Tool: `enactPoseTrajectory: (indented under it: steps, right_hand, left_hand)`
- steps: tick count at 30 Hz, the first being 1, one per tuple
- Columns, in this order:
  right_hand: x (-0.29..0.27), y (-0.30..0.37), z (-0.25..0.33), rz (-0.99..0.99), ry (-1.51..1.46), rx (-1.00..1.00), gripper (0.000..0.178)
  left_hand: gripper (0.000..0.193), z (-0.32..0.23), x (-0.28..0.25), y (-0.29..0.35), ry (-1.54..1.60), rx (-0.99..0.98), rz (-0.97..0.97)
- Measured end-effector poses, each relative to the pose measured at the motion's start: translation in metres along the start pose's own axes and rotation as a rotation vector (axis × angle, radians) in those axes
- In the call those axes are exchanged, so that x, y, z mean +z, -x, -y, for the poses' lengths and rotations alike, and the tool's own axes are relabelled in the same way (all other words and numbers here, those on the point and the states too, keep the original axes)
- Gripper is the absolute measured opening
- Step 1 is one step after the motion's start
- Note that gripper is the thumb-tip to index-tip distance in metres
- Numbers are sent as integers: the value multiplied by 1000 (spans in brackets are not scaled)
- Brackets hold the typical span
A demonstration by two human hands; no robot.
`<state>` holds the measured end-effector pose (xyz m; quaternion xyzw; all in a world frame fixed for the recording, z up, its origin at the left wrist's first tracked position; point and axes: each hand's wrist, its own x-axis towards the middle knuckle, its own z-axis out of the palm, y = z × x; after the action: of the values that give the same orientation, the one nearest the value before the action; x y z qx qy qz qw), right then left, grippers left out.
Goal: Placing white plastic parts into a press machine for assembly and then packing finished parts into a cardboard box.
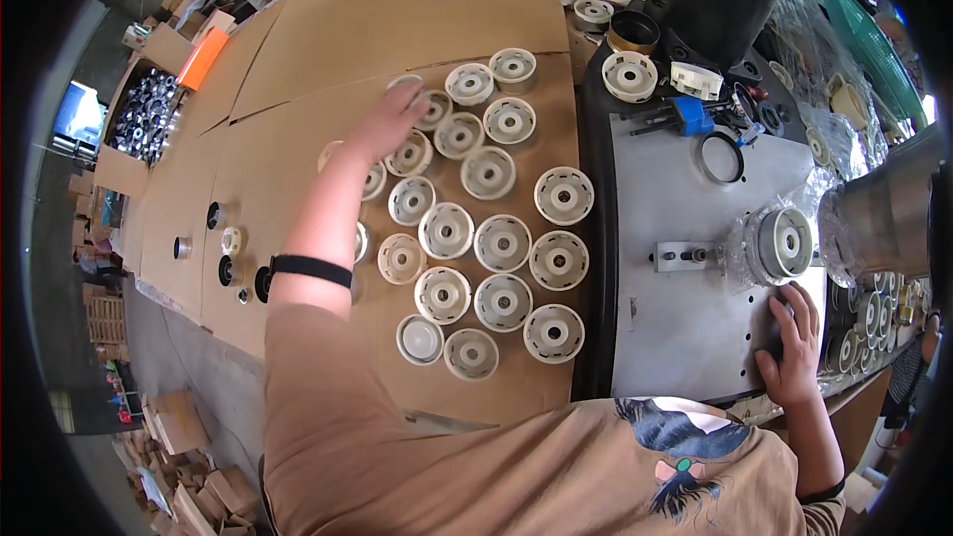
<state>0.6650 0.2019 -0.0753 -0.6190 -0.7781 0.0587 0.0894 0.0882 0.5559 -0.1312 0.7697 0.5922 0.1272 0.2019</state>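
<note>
My left hand [390, 119] reaches out over the far part of a spread of cream-white round plastic housings. Its fingers are smeared by motion beside a round housing [433, 109], so I cannot tell whether they grip one. My right hand [791, 347] rests on the edge of the grey metal plate [685, 337], fingers stretched out and thumb apart, holding nothing. Just beyond its fingertips, a cream-white round housing [791, 242] stands on edge in a holder wrapped in clear plastic film. A small metal block [685, 256] with a bolt sits left of that holder.
Brown cardboard [328, 50] covers the table on the left. Several small black rings [215, 215] lie near its left edge, and a box of shiny metal parts [147, 117] stands farther off. Behind the plate are a dark machine column [725, 10], a blue tool [692, 115] and a black ring [722, 157].
</note>
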Motion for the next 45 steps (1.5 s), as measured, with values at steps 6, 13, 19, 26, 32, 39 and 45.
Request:
enactPoseTrajectory:
  steps: [6,13,19,26,32,39,45]
  right_hand:
    - [-1,-1,3,18,-3,13,72]
    - [0,0,2,5,5,9,72]
    - [2,-3,3,27,19,-46,69]
    - [9,8,-9,8,-1,-51,66]
    - [4,5,-4,5,14,-69,65]
    - [2,0,-1,7,32,-40,66]
    - [1,3,2,-17,12,-55,68]
  left_hand:
    - [42,3,-47,36,116,108,-284]
    - [49,35,-102,110,-88,-508,16]
    - [77,66,-69,121,-211,-548,-170]
    - [64,36,-39,77,-234,-691,-268]
    - [65,88,-102,227,-207,-418,-636]
    - [67,149,-56,325,-14,-694,-435]
    - [57,154,-18,332,-124,-669,-440]
